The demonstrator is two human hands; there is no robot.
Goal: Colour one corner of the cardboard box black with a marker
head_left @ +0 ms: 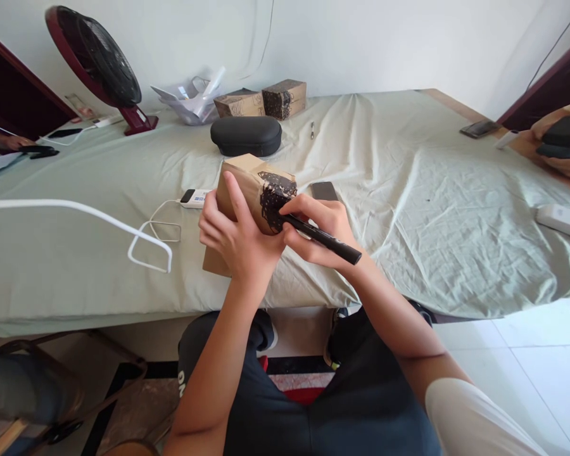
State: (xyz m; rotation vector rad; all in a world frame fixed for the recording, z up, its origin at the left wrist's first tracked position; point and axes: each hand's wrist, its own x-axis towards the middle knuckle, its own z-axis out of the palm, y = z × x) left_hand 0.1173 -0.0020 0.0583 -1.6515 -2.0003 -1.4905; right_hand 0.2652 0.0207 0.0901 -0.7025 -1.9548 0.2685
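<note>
Held above the near edge of the covered table is a brown cardboard box (240, 193), tilted, with dense black scribbles on its right part. My left hand (242, 234) grips it from the front left, index finger stretched along its face. My right hand (318, 228) is closed round a black marker (327, 240). The marker's tip end is at the scribbled area, hidden by my fingers. A dark phone (323, 190) lies just behind my right hand. Left of the box is a white power bank with a black end (194, 197) and a thin white cable.
Behind the box stand a black hard case (246, 135), two more drawn-on cardboard boxes (285, 99) and a small pen (312, 130). A dark red fan (99, 63) stands back left, beside a basket of papers (190, 101). Another person's hand (16, 142) shows far left. A white cable (76, 204) crosses the left.
</note>
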